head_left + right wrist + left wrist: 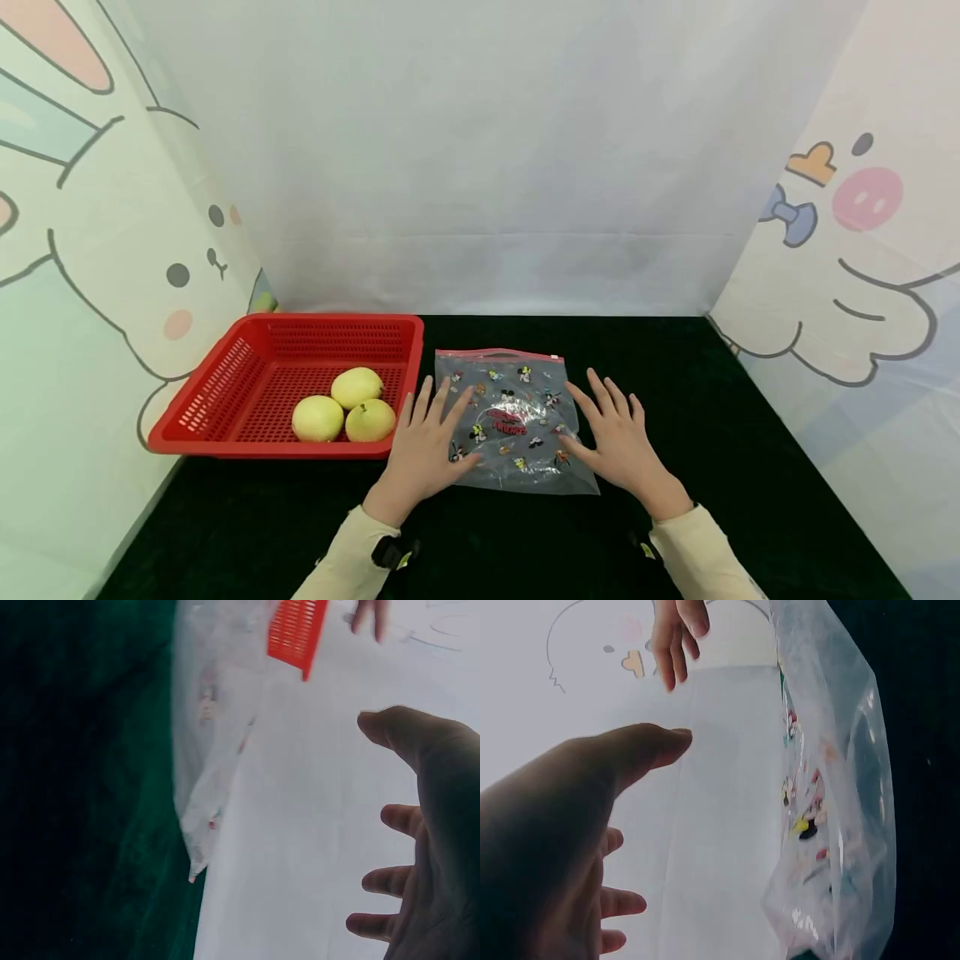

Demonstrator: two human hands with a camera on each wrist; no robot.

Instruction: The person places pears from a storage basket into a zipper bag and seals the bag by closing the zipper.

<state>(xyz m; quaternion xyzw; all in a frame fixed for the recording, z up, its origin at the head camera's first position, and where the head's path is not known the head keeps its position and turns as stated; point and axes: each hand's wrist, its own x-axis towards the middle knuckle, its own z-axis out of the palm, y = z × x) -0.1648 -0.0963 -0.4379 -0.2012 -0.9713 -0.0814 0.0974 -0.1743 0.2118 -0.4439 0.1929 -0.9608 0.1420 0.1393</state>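
A clear zip bag printed with small cartoon figures lies flat on the dark green cloth, its pink zip edge on the far side. My left hand is over the bag's left edge with fingers spread. Over its right edge is my right hand, fingers also spread and holding nothing. Both wrist views show the hands raised off the bag, with thumb and fingers apart. Left of the bag stands a red plastic basket with three pale yellow-green round fruits in its near right part.
The dark green cloth covers the table. A white curtain closes off the back, and panels with cartoon animals stand at the left and right. The basket's right rim is close beside my left fingertips.
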